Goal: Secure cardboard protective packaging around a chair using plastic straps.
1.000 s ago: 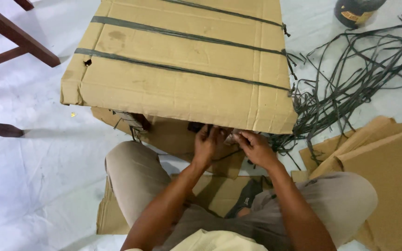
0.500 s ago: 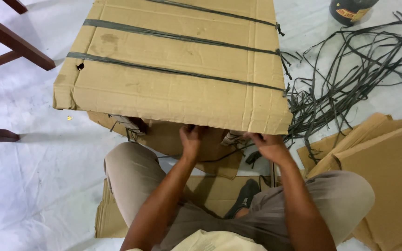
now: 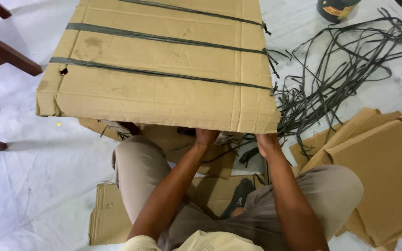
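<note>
A large flat cardboard bundle (image 3: 164, 83) lies in front of me, bound across by three dark plastic straps (image 3: 154, 41). My left hand (image 3: 205, 137) and my right hand (image 3: 267, 142) both reach under its near edge, about a hand's width apart. The fingers of both hands are hidden beneath the cardboard, so their grip cannot be seen. More brown cardboard and a bit of strap (image 3: 229, 153) show in the shadow under that edge. I sit on the floor with my knees spread on either side of my arms.
A tangled heap of loose dark straps (image 3: 340, 79) lies to the right of the bundle, with a dark can (image 3: 336, 8) beyond it. Folded cardboard pieces (image 3: 387, 172) lie at the right, another sheet (image 3: 112, 218) under my legs. Wooden furniture legs (image 3: 10, 53) stand at the left.
Both hands have slid forward from the open space before the bundle to under its near edge, so their fingers are now hidden. The view has moved closer to the bundle.
</note>
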